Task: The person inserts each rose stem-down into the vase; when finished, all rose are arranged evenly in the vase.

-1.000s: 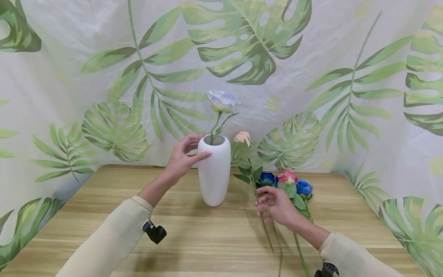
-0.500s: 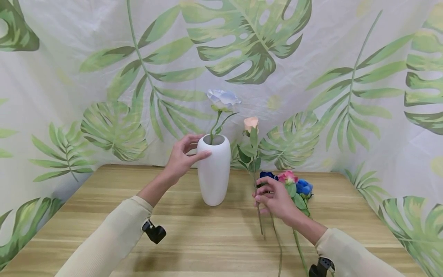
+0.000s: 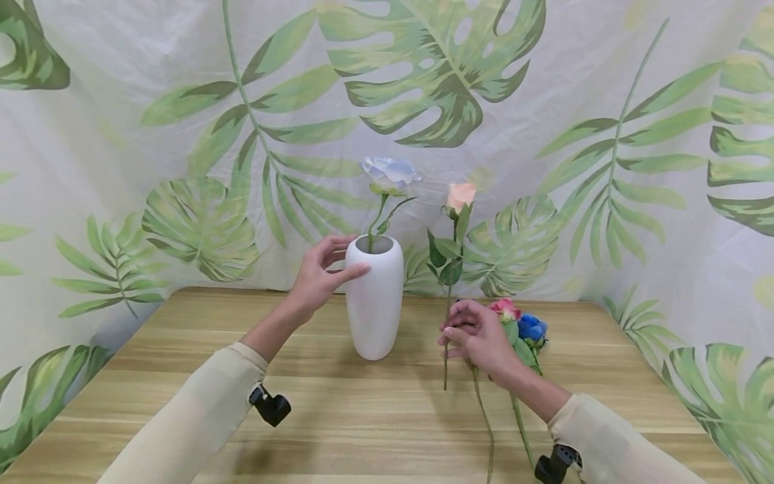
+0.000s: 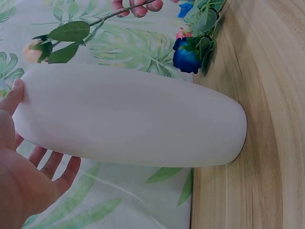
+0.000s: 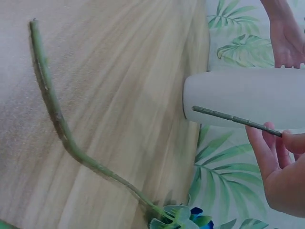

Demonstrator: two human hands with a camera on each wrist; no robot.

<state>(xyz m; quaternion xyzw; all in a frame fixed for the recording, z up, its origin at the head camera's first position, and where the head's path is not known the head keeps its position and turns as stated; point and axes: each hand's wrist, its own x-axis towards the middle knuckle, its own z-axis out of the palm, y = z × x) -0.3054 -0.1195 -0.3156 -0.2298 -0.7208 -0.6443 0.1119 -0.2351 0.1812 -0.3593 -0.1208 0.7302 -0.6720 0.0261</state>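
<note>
A tall white vase [image 3: 376, 309] stands upright on the table, holding one pale blue-white flower [image 3: 392, 176]. My left hand [image 3: 323, 272] grips the vase near its rim, thumb in front and fingers at the back left; the left wrist view shows the smooth vase wall [image 4: 138, 117] up close. To the right of the vase, my right hand [image 3: 478, 339] pinches the stem of a peach rose [image 3: 461, 196], held nearly upright with its bloom up. The cut end of that stem [image 5: 224, 116] hangs below the fingers in the right wrist view, overlapping the vase there.
A pink flower [image 3: 505, 309] and a blue flower [image 3: 532, 328] lie on the table [image 3: 338, 430] at right, partly behind my right hand. A dark blue flower [image 4: 186, 57] shows in the left wrist view. Behind the table hangs a leaf-printed cloth [image 3: 302, 81].
My right hand has raised the peach rose and turned it from leaning left to nearly upright, its bloom moving up and right. The left hand and vase have stayed put.
</note>
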